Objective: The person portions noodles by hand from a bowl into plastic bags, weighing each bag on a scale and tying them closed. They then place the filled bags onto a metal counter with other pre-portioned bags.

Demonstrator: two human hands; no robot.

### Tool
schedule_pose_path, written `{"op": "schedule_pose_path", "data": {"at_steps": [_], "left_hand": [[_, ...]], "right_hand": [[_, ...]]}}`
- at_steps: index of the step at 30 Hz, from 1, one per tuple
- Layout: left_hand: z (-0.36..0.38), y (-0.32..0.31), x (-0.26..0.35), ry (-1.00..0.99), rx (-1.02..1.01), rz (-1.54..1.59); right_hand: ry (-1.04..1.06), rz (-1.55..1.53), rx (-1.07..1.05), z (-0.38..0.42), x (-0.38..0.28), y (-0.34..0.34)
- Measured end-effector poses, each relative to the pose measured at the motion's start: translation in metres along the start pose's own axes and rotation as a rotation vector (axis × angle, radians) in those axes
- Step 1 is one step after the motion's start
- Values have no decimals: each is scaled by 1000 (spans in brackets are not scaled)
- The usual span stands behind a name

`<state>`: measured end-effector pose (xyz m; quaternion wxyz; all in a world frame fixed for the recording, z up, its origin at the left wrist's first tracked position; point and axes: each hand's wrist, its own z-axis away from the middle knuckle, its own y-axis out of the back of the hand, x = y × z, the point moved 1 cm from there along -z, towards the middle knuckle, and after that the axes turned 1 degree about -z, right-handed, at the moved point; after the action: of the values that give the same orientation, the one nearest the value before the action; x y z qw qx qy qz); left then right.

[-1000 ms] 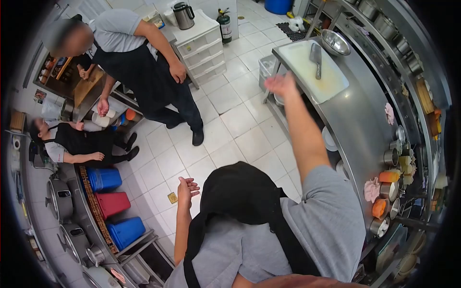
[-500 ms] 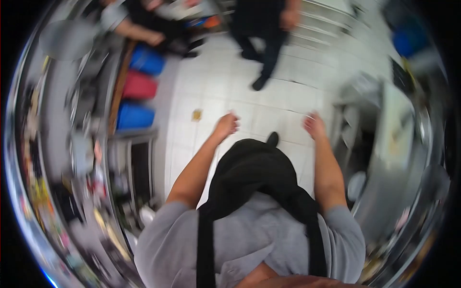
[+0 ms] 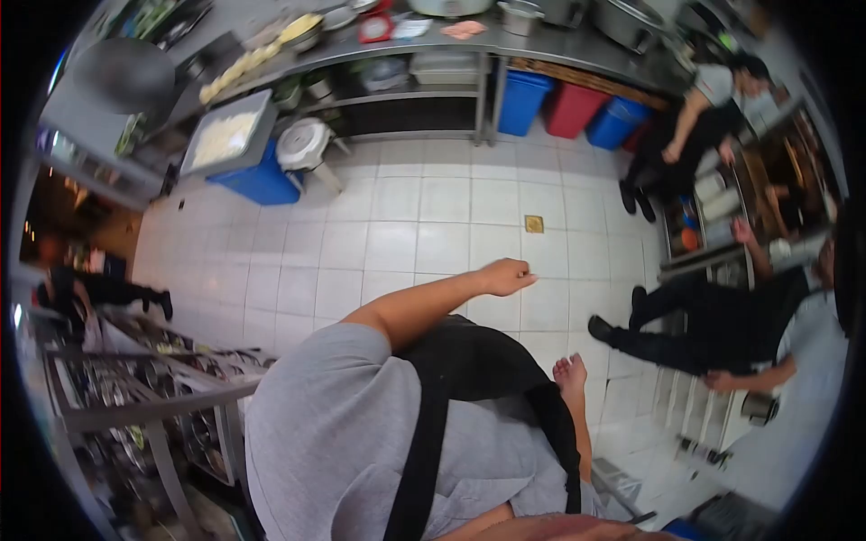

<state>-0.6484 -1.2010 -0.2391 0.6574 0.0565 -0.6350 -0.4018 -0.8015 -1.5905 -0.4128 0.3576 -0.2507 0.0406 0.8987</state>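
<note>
Mid-stride, nothing in hand: your left hand swings loosely curled over the tiled floor, right hand open-fingered at your apron, blue bin nearest at twelve o'clock.

One camera sits on the person's head and looks steeply down over the grey shirt and black apron to the white tiled floor. The fisheye lens bends the edges and takes in much of the kitchen: a steel bench along the top, a shelf rack close at lower left, two co-workers at right. There is no second view.
</note>
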Motion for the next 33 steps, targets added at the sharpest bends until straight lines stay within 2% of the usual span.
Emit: {"op": "schedule_pose_path", "data": {"at_steps": [1, 3, 4, 6, 7, 8, 9, 10, 11, 13, 14, 16, 19, 21, 23, 26, 28, 31, 33], "left_hand": [[34, 29, -26, 1, 52, -36], [100, 76, -103, 59, 215, -65], [138, 104, -135, 182, 266, -20], [219, 146, -207, 434, 371, 75], [261, 155, -254, 535, 449, 43], [309, 162, -298, 628, 501, -128], [352, 174, -312, 857, 555, -173], [385, 186, -312, 1104, 706, -136], [404, 205, -320, 1114, 727, -132], [441, 218, -329, 1131, 1011, 152], [447, 223, -333, 1110, 1049, 220], [452, 230, -331, 1126, 1072, 221], [455, 238, -350, 1113, 1141, 207], [448, 239, -372, 1196, 1127, 290], [445, 238, -402, 1251, 1022, 289], [436, 243, -443, 1266, 1022, 366], [435, 265, -456, 1297, 1047, 388], [429, 328, -475, 1307, 913, 312], [406, 376, -502, 1287, 854, 516]], "right_hand": [[25, 80, -114, -7, 0, -33], [56, 262, -167, 4, 4, -118], [85, 407, -204, 8, 4, -167], [130, 459, -260, 31, 19, -263], [151, 469, -299, 45, 35, -299], [145, 496, -308, 58, 56, -328], [184, 507, -333, 70, 73, -362], [226, 511, -364, 79, 89, -401], [229, 523, -384, 90, 105, -437], [402, 826, -538, 112, 135, -486], [385, 859, -541, 121, 147, -507], [507, 1025, -676, 138, 168, -557], [509, 1068, -736, 146, 194, -631], [512, 1083, -775, 144, 207, -680], [482, 1108, -787, 139, 218, -730], [396, 1072, -780, 116, 226, -798], [312, 1054, -787, 103, 240, -856], [252, 1140, -724, 89, 249, -925], [276, 1182, -889, 93, 242, -988]]}}
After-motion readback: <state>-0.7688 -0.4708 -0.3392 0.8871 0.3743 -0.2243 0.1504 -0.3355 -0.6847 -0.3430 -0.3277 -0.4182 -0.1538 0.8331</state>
